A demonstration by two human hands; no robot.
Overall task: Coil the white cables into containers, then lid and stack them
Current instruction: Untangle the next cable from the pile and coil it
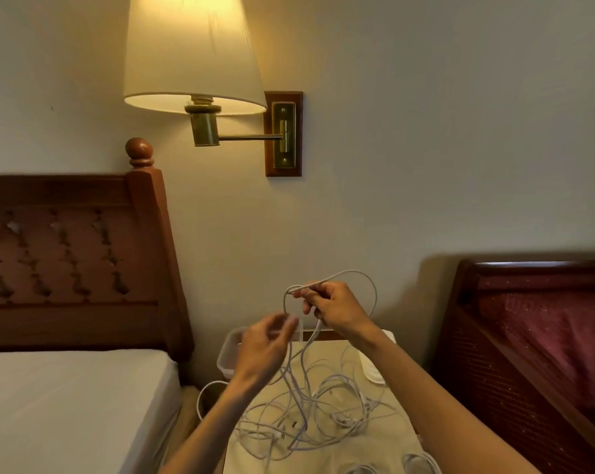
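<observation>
Narrow surface [326, 456] wedged between bed [66, 398] at left and dark wooden frame [528, 336] at right; little side clearance. No legible writing. Right hand [333, 307] raised, pinched on white cable [357, 278] loop. Left hand [265, 347] blurred, fingers loosely apart; contact unclear. Cable tangle [309, 415] spread across surface. Clear container [229, 354] at far left edge. Wall lamp [193, 56] overhead.

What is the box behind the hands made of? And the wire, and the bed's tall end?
The box looks like clear, smooth plastic: you can see through its walls. The wire seems to be white bendy plastic or rubber coating, since it loops loosely. The bed's tall end looks like polished reddish-brown wood, carved with a turned knob on top.
</observation>
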